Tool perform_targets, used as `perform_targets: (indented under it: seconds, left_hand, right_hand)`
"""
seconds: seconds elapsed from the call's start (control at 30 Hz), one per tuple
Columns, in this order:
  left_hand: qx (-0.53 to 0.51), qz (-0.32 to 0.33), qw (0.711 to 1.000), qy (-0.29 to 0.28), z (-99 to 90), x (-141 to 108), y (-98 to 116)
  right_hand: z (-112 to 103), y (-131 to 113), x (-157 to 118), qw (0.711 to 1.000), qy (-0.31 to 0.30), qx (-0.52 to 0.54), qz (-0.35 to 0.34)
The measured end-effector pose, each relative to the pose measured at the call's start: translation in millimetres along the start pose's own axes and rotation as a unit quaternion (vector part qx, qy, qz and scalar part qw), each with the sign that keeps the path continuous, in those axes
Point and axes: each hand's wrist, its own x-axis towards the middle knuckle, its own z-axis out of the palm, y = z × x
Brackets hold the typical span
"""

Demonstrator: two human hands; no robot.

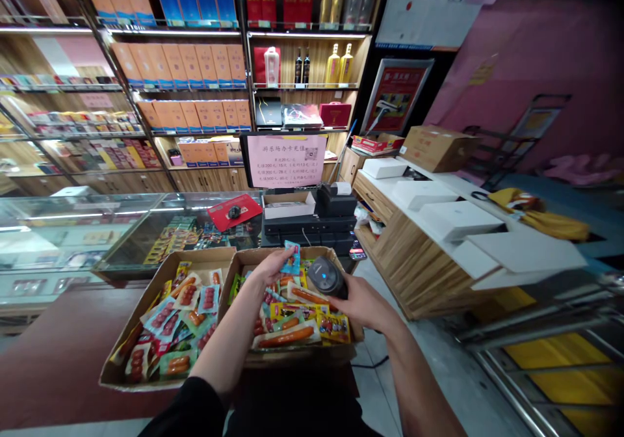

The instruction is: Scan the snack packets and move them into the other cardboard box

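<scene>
My left hand [271,267] pinches a small blue snack packet [291,258] above the back of the right cardboard box [227,294]. In my right hand [363,302] is a dark handheld scanner [326,277] with a small blue light, held over that box's right side. Wrapped sausages [287,337] and yellow packets [334,327] lie under both hands. To the left, a second cardboard box [108,365] holds more packed sausages [178,363]; my left forearm passes over its right edge.
Behind the boxes are a glass display case [131,229], a red sheet [238,211], a black printer [337,204] and a pink sign [286,160]. White boxes [458,221] sit on the right counter. Shelves with boxed goods line the back wall.
</scene>
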Motion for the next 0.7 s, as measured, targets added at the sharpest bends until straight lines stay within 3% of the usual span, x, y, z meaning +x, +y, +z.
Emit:
perform_targets:
  seconds: [0.2, 0.33, 0.53, 0.7]
  left_hand:
    - [0.21, 0.024, 0.976, 0.059, -6.2, -1.5, 5.1]
    - [0.27, 0.043, 0.96, 0.058, -13.8, 0.5, 8.2]
    - [0.385, 0.108, 0.909, 0.12, -31.1, 5.3, 8.6]
    - [0.407, 0.126, 0.9, 0.096, -41.5, 4.3, 13.6]
  right_hand:
    - [0.1, 2.2, -1.0, 1.0, 0.002, 0.007, 0.006]
    - [0.3, 2.8, -1.9, 1.0, 0.003, 0.018, -0.002]
    - [1.5, -0.7, -3.1, 1.0, -0.001, 0.012, -0.003]
    - [1.7, -5.4, -4.2, 1.0, 0.0, 0.006, 0.004]
